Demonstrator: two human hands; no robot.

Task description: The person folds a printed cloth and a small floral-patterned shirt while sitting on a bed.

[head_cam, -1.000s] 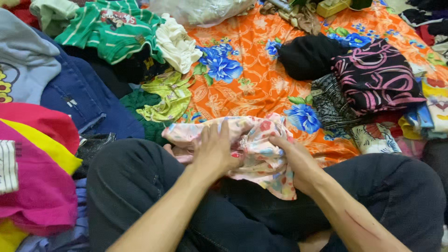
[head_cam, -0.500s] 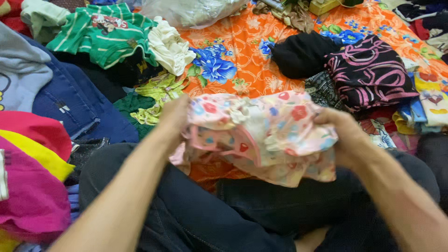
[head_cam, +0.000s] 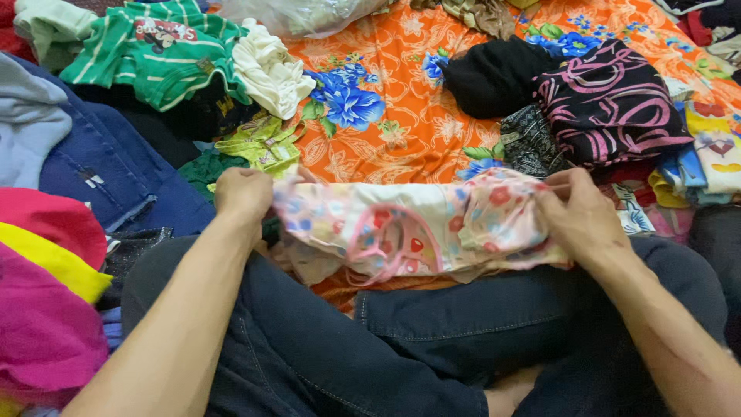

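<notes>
Pink flowered garment point(head_cam: 421, 228): stretched between both hands above the lap, at 6 o'clock of the orange sheet point(head_cam: 401, 116)
Left hand point(head_cam: 243, 193): fist closed on its left edge
Right hand point(head_cam: 583, 220): fingers pinching its right edge
Black-and-pink cloth point(head_cam: 614, 104): at 2 o'clock

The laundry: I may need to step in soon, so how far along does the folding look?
Done: a few folded pieces stacked at right, topped by a black and pink garment. In hand: the left hand and right hand stretch a pale floral garment. Left: loose clothes, like the green striped shirt and jeans.
</notes>
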